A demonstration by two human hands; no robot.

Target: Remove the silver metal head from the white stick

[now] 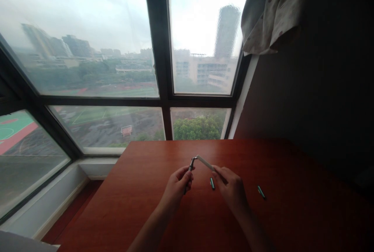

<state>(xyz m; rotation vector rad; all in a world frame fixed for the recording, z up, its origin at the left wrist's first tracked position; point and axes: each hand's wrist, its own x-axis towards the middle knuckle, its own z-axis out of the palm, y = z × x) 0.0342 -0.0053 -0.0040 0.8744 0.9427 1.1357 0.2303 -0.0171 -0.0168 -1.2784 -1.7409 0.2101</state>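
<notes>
My left hand (179, 183) is closed around a slim dark pen-like tool (190, 164) with a shiny, bent metal tip pointing up and right. Between the fingertips of my right hand (232, 185) is a thin whitish stick (205, 162), slanting up to the left. Its far end meets or nearly meets the metal tip; I cannot tell if they touch. Just left of my right hand, a small dark green pen cap (212, 183) lies on the reddish-brown table (146, 197). Another short green pen piece (261, 192) rests farther right.
Large windows (102, 127) with dark frames stand beyond the table's far edge. A pale curtain (269, 14) hangs at the upper right beside a dark wall (306, 88). A white ledge (58, 201) runs along the left below the glass.
</notes>
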